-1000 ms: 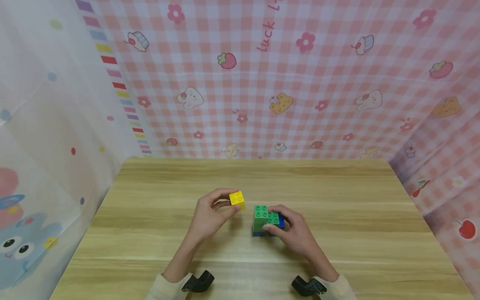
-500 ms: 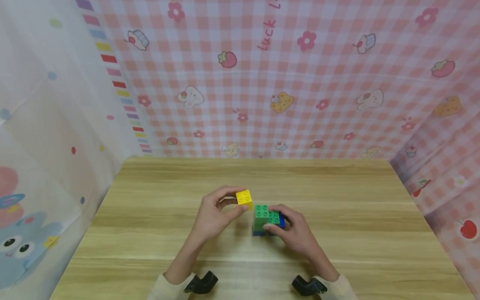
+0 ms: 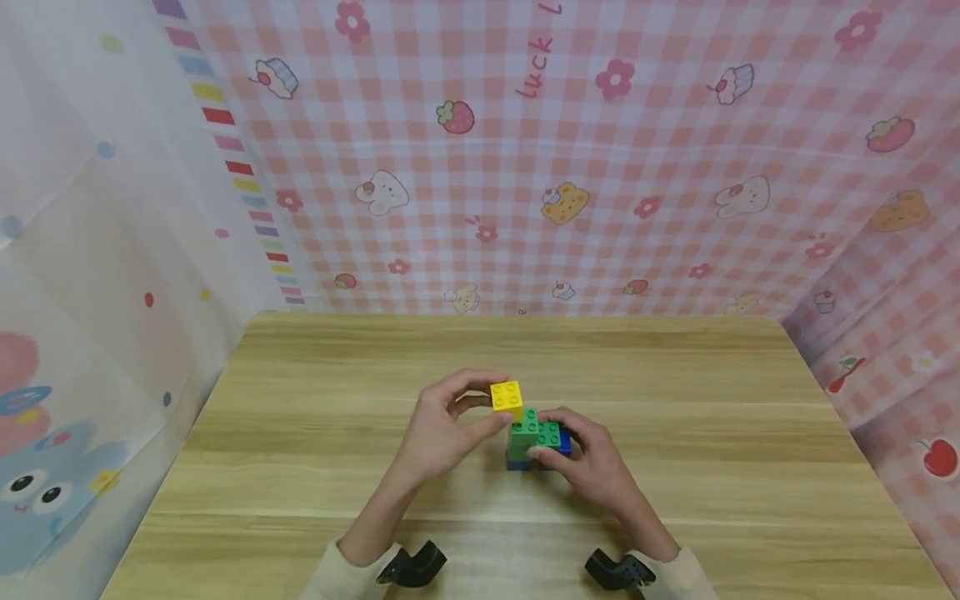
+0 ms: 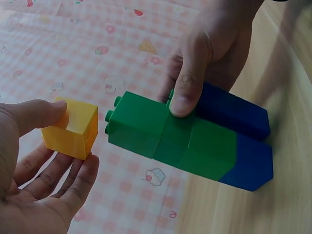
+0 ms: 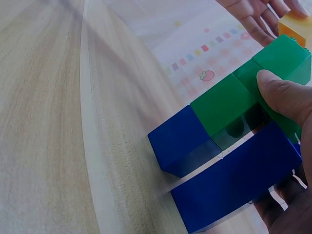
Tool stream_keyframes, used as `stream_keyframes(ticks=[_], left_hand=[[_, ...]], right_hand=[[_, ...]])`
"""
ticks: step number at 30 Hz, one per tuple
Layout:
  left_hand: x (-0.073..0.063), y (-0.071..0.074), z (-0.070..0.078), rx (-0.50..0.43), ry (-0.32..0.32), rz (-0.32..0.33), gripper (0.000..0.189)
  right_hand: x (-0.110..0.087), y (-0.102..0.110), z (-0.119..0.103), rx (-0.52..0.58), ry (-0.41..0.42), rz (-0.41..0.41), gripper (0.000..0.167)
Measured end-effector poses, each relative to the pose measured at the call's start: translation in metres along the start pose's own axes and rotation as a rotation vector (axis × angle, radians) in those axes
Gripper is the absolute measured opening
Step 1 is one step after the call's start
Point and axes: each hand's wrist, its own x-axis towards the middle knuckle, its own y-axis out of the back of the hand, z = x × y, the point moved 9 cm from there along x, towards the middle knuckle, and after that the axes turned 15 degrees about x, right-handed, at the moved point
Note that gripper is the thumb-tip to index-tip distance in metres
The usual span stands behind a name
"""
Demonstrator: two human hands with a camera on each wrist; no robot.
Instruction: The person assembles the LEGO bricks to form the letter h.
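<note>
My left hand [image 3: 438,433] pinches a yellow toy building block [image 3: 506,397] between thumb and fingers. In the left wrist view the yellow block [image 4: 73,127] is apart from the studs on top of a green block [image 4: 136,124]. That green block tops a stack of green and blue blocks standing on the table, with a blue block [image 4: 253,163] at its foot. A second column, of blue blocks [image 5: 234,180], stands beside it, joined near the top by a green piece. My right hand [image 3: 592,458] grips this structure, its thumb on the green piece.
The wooden table [image 3: 300,467] extends around both hands. A pink checked cloth [image 3: 495,167] hangs behind its far edge, and a white patterned cloth [image 3: 150,250] hangs on the left. Black wrist mounts [image 3: 412,565] sit at both sleeves.
My left hand has moved right with the yellow block, from left of the structure to over the tall green stack's top in the head view. The right hand has stayed in place.
</note>
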Motion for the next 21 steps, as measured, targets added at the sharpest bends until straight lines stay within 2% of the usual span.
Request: stream_keyframes(ticks=[11, 21], left_hand=[[0.001, -0.011, 0.001, 0.015, 0.000, -0.044, 0.036], [0.002, -0.016, 0.003, 0.047, -0.032, -0.061, 0.036]], right_hand=[[0.001, -0.001, -0.001, 0.016, 0.036, -0.009, 0.034], [0.000, -0.001, 0.000, 0.027, 0.040, -0.018, 0.033]])
